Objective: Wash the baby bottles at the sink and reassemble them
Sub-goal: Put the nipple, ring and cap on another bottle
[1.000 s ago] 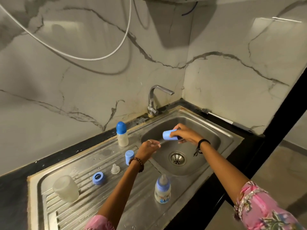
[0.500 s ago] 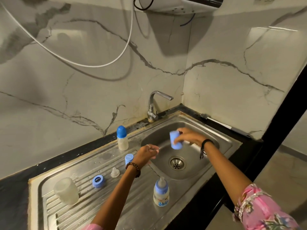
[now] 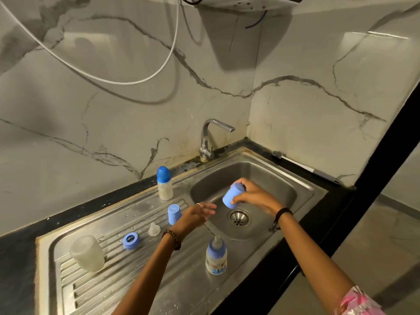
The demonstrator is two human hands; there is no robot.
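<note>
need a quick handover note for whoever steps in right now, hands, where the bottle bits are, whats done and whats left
Right hand holds a blue cap mouth-down over the sink bowl. Left hand is open, holding nothing, at the bowl's left edge.
On the drainboard: capped bottle at the back, second blue cap, loose teat, blue ring, bare bottle body upside down, and a bottle with ring and teat but no cap at the front.
Tap shows no water running.
Done: one bottle fully assembled.
Left: cap the front bottle; join body, teat, ring and cap.
</note>
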